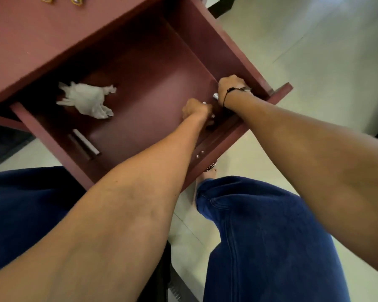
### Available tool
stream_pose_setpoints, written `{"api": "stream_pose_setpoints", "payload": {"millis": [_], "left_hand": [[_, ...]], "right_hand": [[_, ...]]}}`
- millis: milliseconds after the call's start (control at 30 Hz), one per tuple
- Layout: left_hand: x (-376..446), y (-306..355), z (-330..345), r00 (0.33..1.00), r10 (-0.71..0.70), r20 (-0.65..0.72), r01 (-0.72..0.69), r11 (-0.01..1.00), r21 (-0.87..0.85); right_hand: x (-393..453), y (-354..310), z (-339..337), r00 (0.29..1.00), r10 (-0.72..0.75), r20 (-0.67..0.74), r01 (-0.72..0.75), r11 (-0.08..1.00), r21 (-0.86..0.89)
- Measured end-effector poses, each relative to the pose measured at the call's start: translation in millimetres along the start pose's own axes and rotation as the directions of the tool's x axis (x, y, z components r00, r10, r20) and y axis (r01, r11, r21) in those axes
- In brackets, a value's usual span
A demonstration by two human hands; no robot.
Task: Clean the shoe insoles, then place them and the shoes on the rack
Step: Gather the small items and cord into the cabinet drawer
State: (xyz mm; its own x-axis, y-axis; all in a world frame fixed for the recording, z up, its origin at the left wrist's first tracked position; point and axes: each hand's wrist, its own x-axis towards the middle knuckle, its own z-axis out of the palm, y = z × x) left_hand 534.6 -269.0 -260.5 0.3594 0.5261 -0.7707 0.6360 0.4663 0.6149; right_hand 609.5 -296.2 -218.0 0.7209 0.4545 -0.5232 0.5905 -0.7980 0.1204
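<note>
While drawer is out: both hands reach into its right corner.
L hand (195,110): curled on small shiny obj, unclear what.
R hand (230,86): curled, grip unclear.
Drawer (153,68): maroon, w/ crumpled white glove (86,99).
Insoles/shoes: not seen.

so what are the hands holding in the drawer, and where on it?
Cannot tell. Both the left hand and right hand are curled over small shiny items in the open drawer's near right corner; identity and grip point are hidden.
</note>
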Motion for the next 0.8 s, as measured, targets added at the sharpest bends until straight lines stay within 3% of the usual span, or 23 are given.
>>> {"api": "stream_pose_setpoints", "payload": {"millis": [200,400,600,800], "left_hand": [[10,9,7,0.996,0.076,-0.047,-0.060,0.959,0.276],[-3,10,-10,0.994,0.107,-0.039,-0.091,0.952,0.292],[-24,39,-90,0.938,0.290,-0.189,-0.223,0.924,0.311],[-63,98,-173,0.865,0.443,-0.235,-0.383,0.886,0.261]], "right_hand": [[4,0,3,0.999,-0.024,0.022,0.028,0.977,-0.209],[-9,-3,-5,1.000,-0.019,-0.017,0.014,0.969,-0.246],[-38,-31,-55,0.971,-0.089,-0.223,0.094,0.995,0.013],[-66,-107,-117,0.921,-0.119,-0.371,0.249,0.913,0.324]]}}
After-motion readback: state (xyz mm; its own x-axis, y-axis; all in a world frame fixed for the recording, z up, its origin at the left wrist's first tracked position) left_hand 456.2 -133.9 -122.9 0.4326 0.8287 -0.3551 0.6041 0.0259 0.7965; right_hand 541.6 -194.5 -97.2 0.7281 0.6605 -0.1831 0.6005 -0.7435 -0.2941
